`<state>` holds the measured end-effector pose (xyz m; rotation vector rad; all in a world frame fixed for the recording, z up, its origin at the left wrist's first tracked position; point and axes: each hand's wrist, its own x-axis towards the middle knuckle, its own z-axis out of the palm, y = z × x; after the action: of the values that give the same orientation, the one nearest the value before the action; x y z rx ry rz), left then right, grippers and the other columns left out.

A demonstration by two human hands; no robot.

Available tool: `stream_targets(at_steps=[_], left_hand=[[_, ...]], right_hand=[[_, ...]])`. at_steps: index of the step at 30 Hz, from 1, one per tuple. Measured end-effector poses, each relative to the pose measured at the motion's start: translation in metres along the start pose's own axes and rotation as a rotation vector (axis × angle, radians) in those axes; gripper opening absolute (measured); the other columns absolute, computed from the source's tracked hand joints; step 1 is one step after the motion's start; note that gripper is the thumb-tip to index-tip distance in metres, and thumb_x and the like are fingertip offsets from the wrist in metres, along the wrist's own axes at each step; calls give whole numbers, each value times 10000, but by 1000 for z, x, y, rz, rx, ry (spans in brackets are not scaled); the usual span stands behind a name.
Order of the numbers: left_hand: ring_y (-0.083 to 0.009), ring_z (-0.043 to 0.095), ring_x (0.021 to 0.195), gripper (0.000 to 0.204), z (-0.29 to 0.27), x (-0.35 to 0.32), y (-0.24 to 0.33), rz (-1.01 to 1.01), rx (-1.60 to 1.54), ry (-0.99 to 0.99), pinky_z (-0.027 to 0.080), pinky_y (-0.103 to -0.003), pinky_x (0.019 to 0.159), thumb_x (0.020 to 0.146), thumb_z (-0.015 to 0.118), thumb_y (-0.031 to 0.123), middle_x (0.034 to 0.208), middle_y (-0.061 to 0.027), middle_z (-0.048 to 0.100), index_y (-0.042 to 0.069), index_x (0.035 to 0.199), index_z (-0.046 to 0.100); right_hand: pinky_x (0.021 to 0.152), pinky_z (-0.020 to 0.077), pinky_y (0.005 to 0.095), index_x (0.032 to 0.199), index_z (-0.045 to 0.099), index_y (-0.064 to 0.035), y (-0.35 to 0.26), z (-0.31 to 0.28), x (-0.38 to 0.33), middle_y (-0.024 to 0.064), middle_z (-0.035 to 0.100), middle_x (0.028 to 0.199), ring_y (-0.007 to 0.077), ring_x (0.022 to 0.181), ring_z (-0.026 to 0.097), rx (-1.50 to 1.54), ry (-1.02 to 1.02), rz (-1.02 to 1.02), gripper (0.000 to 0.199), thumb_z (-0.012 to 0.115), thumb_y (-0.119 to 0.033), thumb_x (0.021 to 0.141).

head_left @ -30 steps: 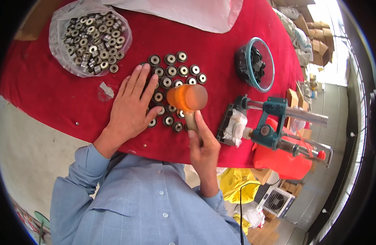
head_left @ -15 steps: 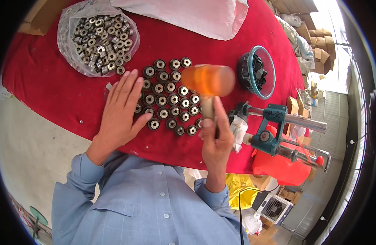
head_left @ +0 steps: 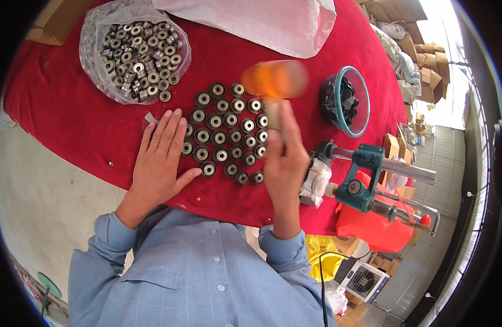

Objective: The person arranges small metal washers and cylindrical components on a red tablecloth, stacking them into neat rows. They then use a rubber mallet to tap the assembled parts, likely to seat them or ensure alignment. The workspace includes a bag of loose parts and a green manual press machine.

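My right hand [head_left: 285,163] grips the handle of a mallet [head_left: 275,79] with an orange head, which is smeared by motion above the right side of a cluster of bearings. These are small metal bearings in black rings [head_left: 219,121], standing close together on the red cloth. Flat on the cloth at the cluster's left edge lies my left hand [head_left: 162,154], fingers stretched out and thumb beside the nearest bearings. A clear plastic bag [head_left: 93,68] of loose metal bearings [head_left: 144,54] sits beyond it. The mallet and right hand hide part of the cluster.
To the right stands a clear bowl with a teal rim [head_left: 367,103], holding black rings [head_left: 347,101]. Nearer is a green hand press [head_left: 365,174] lying sideways by a red bag [head_left: 365,226]. A white sack [head_left: 256,24] lies at the far edge, a cardboard box [head_left: 57,22] far left.
The mallet and my right hand have moved up and away from me. My left hand has shifted slightly nearer to me, still flat on the cloth.
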<state>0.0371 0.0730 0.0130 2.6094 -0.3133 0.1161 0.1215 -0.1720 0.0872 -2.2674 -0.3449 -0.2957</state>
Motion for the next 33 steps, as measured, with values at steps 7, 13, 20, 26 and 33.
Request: stream_targets(at_steps=[7, 13, 20, 26, 33], left_hand=[[-414, 279, 1656, 1087, 0, 0, -1, -25, -12, -4, 226, -593, 1332, 906, 808, 484, 1778, -234, 298, -31, 1709, 286], [-415, 285, 1653, 1081, 1, 0, 1, 4, 4, -10, 235, -588, 1331, 918, 795, 499, 1779, -235, 297, -30, 1710, 283], [-416, 290, 1650, 1067, 0, -1, -1, -25, 15, -12, 237, -588, 1330, 928, 787, 504, 1776, -236, 304, -25, 1710, 289], [-418, 297, 1645, 1059, -2, 2, 2, 2, 12, -8, 239, -588, 1329, 932, 781, 505, 1773, -236, 310, -28, 1707, 294], [-411, 298, 1647, 1051, 0, 0, 0, -22, 10, -9, 237, -585, 1332, 933, 779, 511, 1771, -231, 318, -20, 1707, 304]], right_hand=[[1013, 580, 389, 1570, 604, -35, -8, -8, 6, 234, 750, 1366, 272, 1199, 763, 61, -81, 203, 512, 640, -7, 1060], [896, 611, 406, 1571, 613, -74, -3, 20, -3, 249, 768, 1207, 339, 994, 776, 6, -170, 46, 532, 654, -19, 1044], [924, 596, 361, 1555, 611, -18, -28, -11, -15, 232, 770, 1262, 271, 1082, 777, 122, -122, 149, 513, 639, 17, 1044], [807, 587, 347, 1573, 614, -64, -7, 6, -34, 195, 776, 1202, 195, 840, 712, 36, -229, 182, 559, 659, 44, 1027], [663, 525, 245, 1609, 568, -45, -36, -24, -20, 88, 750, 1080, 68, 742, 603, 237, -118, 214, 512, 620, -41, 1100]])
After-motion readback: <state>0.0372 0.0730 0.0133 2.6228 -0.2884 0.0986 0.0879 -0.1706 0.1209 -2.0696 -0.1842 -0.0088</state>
